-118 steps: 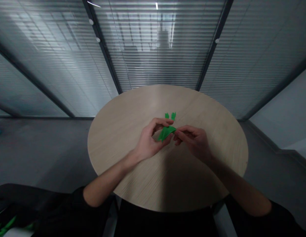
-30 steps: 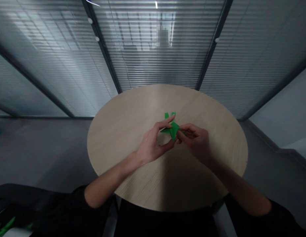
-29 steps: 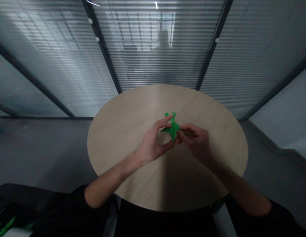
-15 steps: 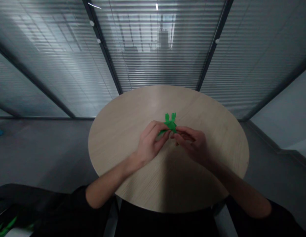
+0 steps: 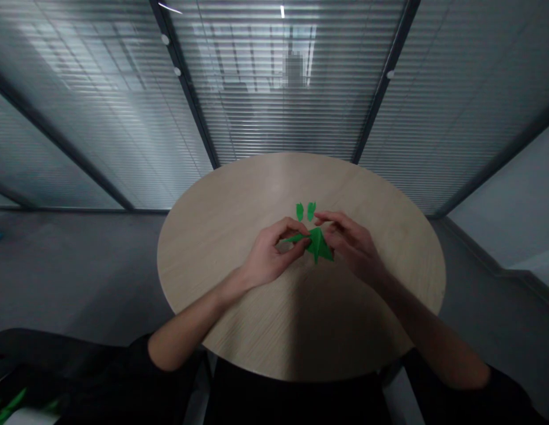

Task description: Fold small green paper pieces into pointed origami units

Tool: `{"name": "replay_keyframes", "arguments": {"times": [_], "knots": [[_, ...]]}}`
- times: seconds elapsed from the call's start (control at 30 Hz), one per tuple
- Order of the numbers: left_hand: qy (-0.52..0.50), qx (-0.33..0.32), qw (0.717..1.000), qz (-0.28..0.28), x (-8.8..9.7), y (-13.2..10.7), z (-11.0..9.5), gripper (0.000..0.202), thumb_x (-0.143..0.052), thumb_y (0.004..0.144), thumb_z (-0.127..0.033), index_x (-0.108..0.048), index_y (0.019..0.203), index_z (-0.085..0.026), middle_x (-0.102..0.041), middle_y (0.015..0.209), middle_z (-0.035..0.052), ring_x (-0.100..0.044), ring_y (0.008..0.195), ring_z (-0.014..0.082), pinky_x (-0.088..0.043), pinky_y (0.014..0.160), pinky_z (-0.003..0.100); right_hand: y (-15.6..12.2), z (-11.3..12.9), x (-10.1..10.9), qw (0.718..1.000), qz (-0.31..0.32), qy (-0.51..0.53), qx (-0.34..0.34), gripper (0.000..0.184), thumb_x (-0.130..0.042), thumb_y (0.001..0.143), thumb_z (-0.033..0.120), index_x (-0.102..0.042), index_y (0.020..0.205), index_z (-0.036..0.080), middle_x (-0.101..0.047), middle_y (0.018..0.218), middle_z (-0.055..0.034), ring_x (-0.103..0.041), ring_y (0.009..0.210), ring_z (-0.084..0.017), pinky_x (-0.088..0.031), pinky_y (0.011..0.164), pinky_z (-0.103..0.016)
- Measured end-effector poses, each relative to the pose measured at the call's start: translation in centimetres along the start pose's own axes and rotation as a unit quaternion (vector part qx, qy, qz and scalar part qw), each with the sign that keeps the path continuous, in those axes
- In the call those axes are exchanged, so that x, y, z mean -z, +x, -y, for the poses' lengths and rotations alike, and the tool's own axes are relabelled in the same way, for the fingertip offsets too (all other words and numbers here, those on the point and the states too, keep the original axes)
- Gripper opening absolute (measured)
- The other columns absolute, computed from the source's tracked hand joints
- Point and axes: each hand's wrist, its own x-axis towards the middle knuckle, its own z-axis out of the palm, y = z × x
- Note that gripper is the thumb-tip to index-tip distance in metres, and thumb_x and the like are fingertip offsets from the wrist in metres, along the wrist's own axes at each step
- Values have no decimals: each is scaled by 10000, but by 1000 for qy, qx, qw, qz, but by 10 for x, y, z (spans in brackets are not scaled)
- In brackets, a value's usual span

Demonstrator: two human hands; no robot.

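Mid-fold, by the look of it. Left hand (image 5: 268,260) pinches the green paper piece (image 5: 317,245) at one tip, thumb against forefinger. Right hand (image 5: 352,245), fingers curled, pinches the other side. Piece held just above the round table (image 5: 239,200). 2 small green pieces (image 5: 305,211) lie beyond. A further crease calls for aligned edges and light pressure.

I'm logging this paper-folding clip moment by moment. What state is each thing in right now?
green paper: folded into points, held between both hands.
left hand: pinching the paper's left tip.
right hand: fingers closed on the paper's right side.
small green pieces: two, lying side by side on the table, untouched.
table: bears the two pieces.
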Motion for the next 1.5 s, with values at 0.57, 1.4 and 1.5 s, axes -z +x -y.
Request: {"name": "replay_keyframes", "arguments": {"times": [0.57, 1.4, 1.5], "knots": [[-33, -64, 997, 5, -4, -3, 0, 344, -753, 843, -115, -537, 1091, -214, -600, 1189, 107, -692, 942, 179, -651, 716, 304, 1, -3, -4, 995, -40, 92, -8, 106, -752, 863, 307, -726, 914, 218, -606, 952, -12, -581, 586, -75, -501, 431, -186], [110, -124, 986, -18, 4, 2, -2, 87, -720, 943, -178, -724, 1028, -195, -695, 1163, 97, -680, 1118, 207, -577, 989, 413, -5, 8, -4, 993, -25, -65, 91, 117, -715, 895, 293, -755, 1002, 268, -672, 1009, -51, -618, 782, -152, -559, 578, -240], [119, -118, 986, -20, 3, 2, -2, 94, -718, 948, -196, -727, 1041, -208, -681, 1194, 97, -667, 1146, 214, -577, 996, 438, -5, 8, -5, 992, -21, -71, 99, 116, -709, 901, 290, -750, 1005, 263, -686, 1011, -53, -617, 754, -146, -553, 568, -242]]}}
